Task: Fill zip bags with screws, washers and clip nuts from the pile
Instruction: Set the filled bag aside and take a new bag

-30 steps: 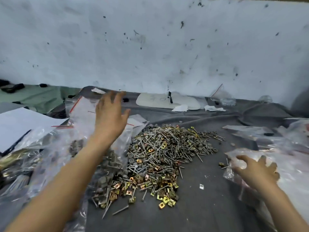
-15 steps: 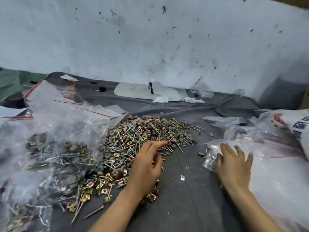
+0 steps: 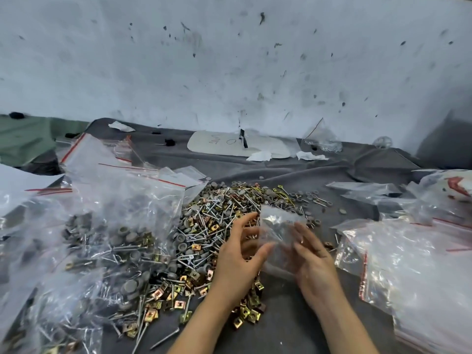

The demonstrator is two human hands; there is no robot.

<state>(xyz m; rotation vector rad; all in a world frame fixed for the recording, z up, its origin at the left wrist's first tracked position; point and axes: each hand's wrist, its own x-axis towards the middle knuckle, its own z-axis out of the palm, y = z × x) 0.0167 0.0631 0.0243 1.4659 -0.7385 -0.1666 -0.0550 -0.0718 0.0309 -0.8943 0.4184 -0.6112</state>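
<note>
I see a small clear zip bag (image 3: 279, 226) held up over the near right side of the pile (image 3: 217, 226) of screws, washers and clip nuts in the middle of the counter (image 3: 293, 328). The right hand (image 3: 315, 264) pinches it, its fingers blurred behind the plastic. The left hand (image 3: 237, 256) has its fingers spread apart, thumb touching the bag's left edge. Filled bags (image 3: 102, 238) crowd the counter's left edge.

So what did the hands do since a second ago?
The right hand came off the stack of empty bags and moved to the middle, now holding a small zip bag over the pile. The left hand went from the filled bags to the pile and now reaches for that bag. Pile and filled bags stayed put.
</note>
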